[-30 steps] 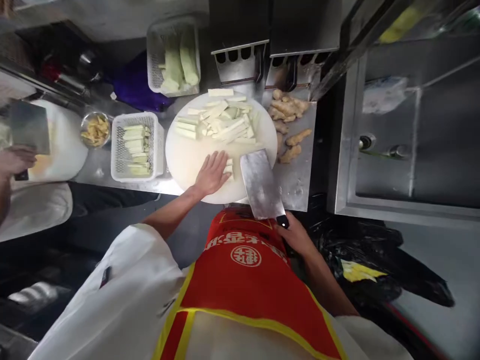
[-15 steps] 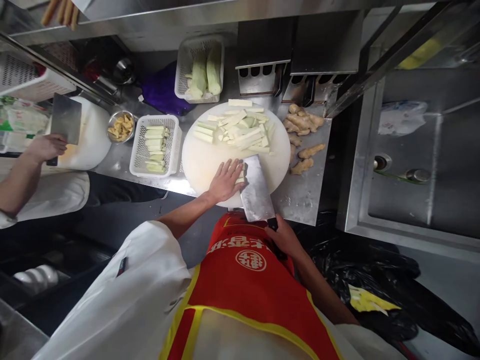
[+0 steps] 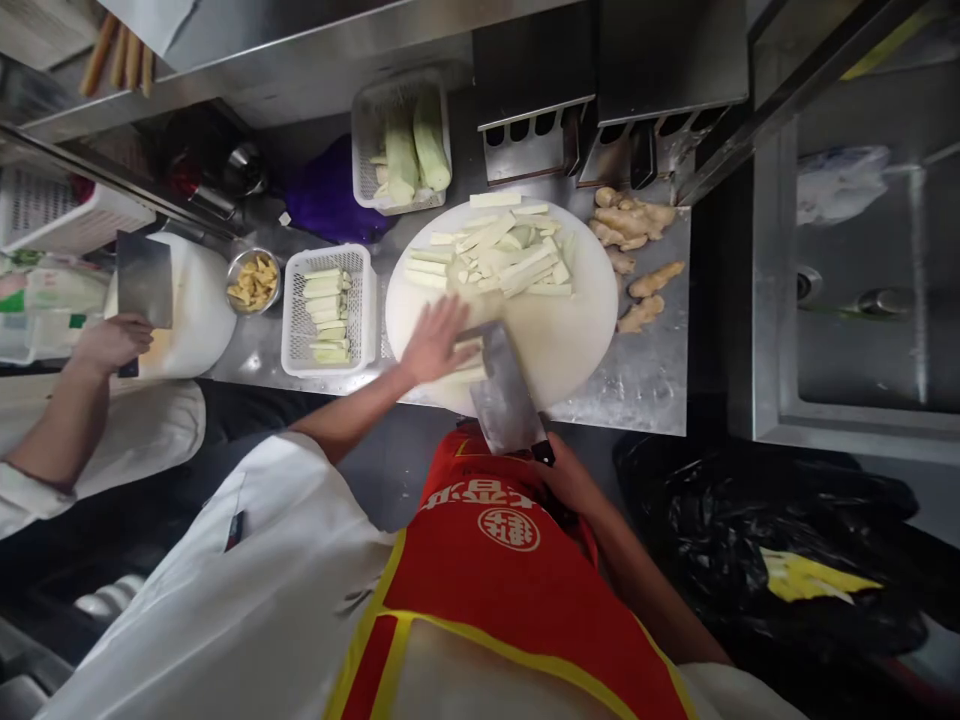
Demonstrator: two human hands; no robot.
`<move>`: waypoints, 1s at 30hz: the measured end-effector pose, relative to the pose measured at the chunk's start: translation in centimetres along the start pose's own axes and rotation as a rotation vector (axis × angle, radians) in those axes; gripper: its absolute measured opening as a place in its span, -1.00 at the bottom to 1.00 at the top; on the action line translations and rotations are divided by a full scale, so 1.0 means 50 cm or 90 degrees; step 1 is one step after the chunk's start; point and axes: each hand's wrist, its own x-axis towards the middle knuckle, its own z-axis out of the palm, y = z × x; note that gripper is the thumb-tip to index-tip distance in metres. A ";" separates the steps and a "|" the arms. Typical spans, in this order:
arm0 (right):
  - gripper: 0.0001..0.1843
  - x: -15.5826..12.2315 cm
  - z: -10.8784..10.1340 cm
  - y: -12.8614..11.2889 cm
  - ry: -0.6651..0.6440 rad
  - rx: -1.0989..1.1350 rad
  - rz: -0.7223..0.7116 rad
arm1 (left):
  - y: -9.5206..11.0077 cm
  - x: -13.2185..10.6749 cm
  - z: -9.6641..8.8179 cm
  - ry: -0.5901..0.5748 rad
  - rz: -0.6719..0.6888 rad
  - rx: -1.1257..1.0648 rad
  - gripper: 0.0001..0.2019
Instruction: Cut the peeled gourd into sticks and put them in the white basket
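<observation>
My right hand (image 3: 566, 475) is wrapped round the black handle of a cleaver (image 3: 506, 390), whose broad blade lies across the near edge of a round white cutting board (image 3: 577, 340). My left hand (image 3: 436, 340), slightly blurred, has its fingers stretched out at the board's near left. Beside its thumb, against the blade, are a few pale green vegetable sticks (image 3: 469, 373); whether the hand touches them I cannot tell. A heap of cut pale sticks (image 3: 510, 250) covers the far part of the board.
Left of the board stands a white basket (image 3: 367, 310) of cut pieces; behind, another basket (image 3: 365, 185) holds peeled vegetables. Ginger (image 3: 634, 220) lies at right, near knife racks (image 3: 525, 150). A co-worker's hand (image 3: 112, 345) grips a cleaver at far left. A sink (image 3: 772, 350) is at right.
The view has shifted slightly, so the board appears further right. My left hand has moved left and away from the blade, uncovering more of the sticks. The cleaver stays in my right hand.
</observation>
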 end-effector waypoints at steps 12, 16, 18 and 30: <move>-0.67 -0.010 0.166 -0.031 0.062 0.215 0.097 | -0.207 0.110 -0.032 0.014 0.011 0.028 -0.22; -0.68 0.013 0.194 -0.061 0.073 0.219 0.076 | -0.157 0.057 -0.010 0.012 0.035 -0.013 -0.23; -0.68 0.022 0.204 -0.075 0.085 0.215 0.081 | -0.137 0.039 -0.005 0.032 0.041 -0.048 -0.21; -0.67 -0.071 0.138 -0.061 0.147 0.143 0.117 | -0.083 -0.007 0.030 0.039 0.130 -0.034 -0.07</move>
